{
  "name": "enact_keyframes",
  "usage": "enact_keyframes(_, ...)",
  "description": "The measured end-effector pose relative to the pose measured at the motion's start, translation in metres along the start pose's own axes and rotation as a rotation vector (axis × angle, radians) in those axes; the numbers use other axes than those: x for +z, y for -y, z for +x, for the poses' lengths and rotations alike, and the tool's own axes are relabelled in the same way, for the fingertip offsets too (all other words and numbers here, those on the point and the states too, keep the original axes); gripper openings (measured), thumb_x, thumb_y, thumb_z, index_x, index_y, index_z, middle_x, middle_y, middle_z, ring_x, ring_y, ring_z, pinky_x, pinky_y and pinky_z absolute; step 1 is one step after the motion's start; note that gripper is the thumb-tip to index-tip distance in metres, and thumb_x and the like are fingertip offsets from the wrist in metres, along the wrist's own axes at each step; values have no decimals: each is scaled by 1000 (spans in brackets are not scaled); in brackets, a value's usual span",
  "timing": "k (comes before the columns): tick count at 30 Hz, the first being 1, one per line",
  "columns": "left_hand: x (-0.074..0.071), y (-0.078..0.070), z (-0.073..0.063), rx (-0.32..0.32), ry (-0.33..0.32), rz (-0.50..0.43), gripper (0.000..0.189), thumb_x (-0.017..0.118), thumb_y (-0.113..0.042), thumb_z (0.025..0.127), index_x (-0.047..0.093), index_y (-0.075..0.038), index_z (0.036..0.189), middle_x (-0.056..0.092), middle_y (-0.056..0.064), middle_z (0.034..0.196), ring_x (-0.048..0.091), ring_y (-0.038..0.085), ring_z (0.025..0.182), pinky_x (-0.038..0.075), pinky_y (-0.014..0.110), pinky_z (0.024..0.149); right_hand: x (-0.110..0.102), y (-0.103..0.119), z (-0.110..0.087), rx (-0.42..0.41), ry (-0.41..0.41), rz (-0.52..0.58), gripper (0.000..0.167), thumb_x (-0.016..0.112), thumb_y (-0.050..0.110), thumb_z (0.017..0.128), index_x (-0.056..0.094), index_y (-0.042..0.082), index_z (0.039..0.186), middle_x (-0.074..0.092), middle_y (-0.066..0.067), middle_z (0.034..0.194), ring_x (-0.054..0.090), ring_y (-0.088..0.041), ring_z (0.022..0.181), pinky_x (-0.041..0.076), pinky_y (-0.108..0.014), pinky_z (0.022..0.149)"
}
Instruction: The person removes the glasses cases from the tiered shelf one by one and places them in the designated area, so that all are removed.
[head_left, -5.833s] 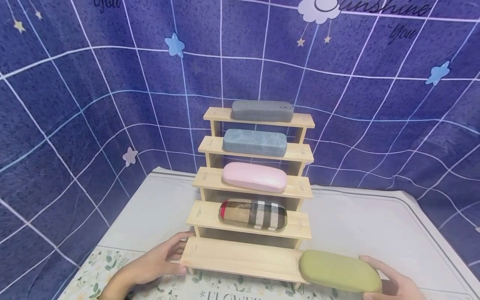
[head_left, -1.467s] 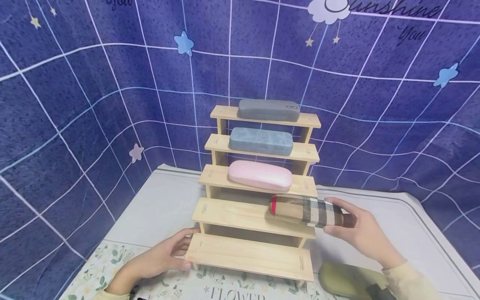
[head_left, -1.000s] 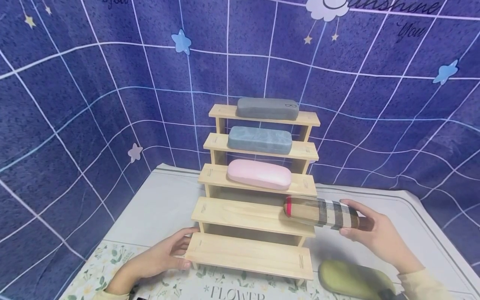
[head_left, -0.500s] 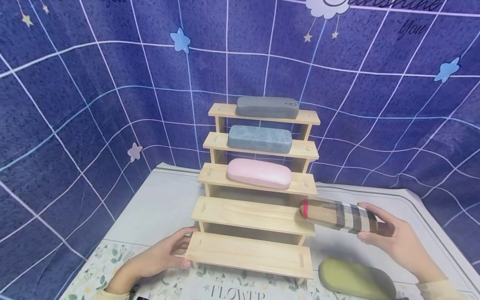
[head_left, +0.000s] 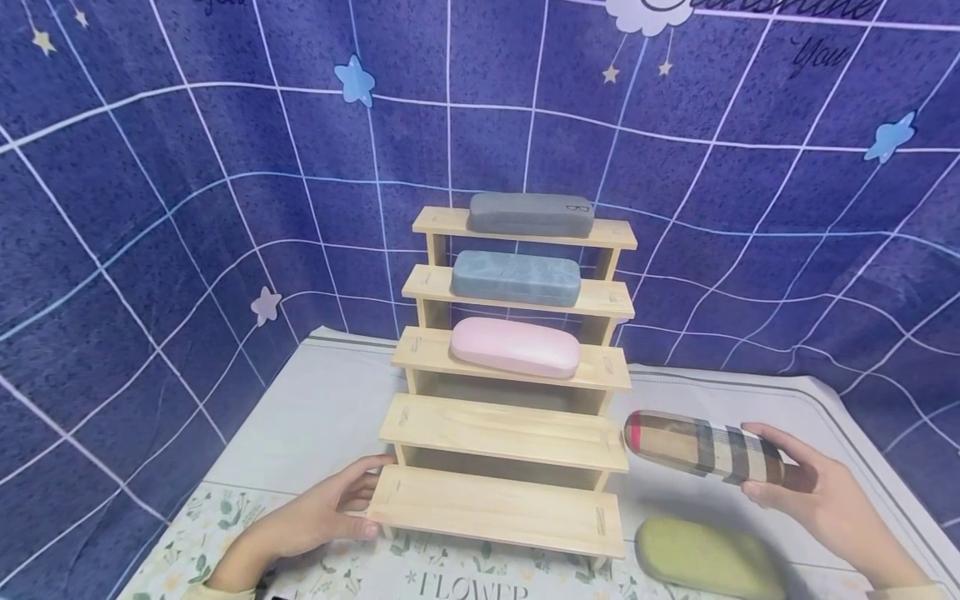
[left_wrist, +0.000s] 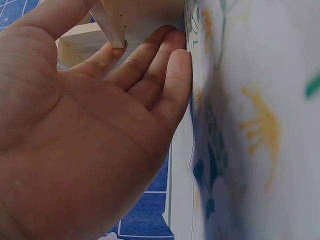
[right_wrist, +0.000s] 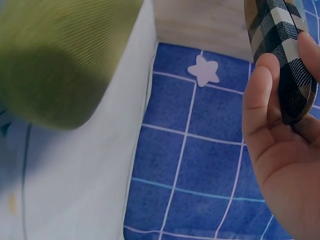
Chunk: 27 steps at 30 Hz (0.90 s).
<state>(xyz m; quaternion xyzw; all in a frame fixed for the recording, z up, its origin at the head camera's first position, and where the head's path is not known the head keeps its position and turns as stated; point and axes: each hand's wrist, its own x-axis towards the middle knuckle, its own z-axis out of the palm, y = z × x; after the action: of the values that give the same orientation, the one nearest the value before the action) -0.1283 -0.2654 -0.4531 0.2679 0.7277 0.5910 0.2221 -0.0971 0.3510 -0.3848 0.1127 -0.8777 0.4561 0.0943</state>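
My right hand [head_left: 817, 487] grips the right end of a plaid glasses case [head_left: 697, 448] with a red stripe, thumb in front and fingers behind. The case hangs in the air just right of the stepped wooden stand [head_left: 498, 510], above the table. In the right wrist view, its checked end [right_wrist: 290, 60] sits between the fingers and thumb. My left hand [head_left: 318, 512] holds the left end of the stand's lowest step, thumb at the front corner and fingers round the side. A green glasses case [head_left: 708, 554] lies on the table right of the stand, below the plaid one.
A pink case [head_left: 515, 346], a blue case [head_left: 516, 277] and a grey case [head_left: 531, 214] lie on the three upper steps. The two lower steps are bare. A blue gridded curtain [head_left: 225, 192] hangs behind the table [head_left: 300, 400].
The green case went from the lowest step to the table. The plaid case was lifted off the second step and carried right, past the stand's end. My left hand stayed put.
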Motion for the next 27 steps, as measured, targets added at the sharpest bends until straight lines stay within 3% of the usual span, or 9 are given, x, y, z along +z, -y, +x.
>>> enact_keyframes(12,0,1,0,-9,-6,6,77,70,-4,94,26,-4,157,47,29,143,56,19,126,45,30,99,-7,-26,-9,-12,44,-77,74,76,-5,84,47,11,150,65,22,106,69,-6,83,57,-29,59)
enact_keyframes(15,0,0,0,-12,-7,14,77,70,-4,94,25,-3,157,47,30,142,56,21,125,46,30,99,-5,-30,-12,18,87,-77,72,76,0,87,45,13,150,64,18,83,63,-4,65,52,-30,51)
enact_keyframes(19,0,-1,-1,-16,-7,20,78,70,-4,94,25,-3,157,48,30,142,57,21,125,46,30,98,-3,-37,-16,-10,131,-55,71,76,0,87,45,12,149,62,21,90,62,-4,65,52,-31,50)
enact_keyframes(23,-1,0,-1,-3,-9,29,77,70,-2,93,26,-3,157,48,29,142,55,19,126,45,30,100,2,-47,-19,-99,160,-30,70,76,-5,84,47,8,146,59,25,108,64,-5,65,53,-30,48)
enact_keyframes(27,-1,1,-1,6,-11,40,78,70,-2,93,26,-4,157,48,29,142,55,21,126,46,29,100,5,-55,-20,-125,181,-26,69,76,-6,83,49,9,144,57,27,113,63,-5,64,52,-29,48)
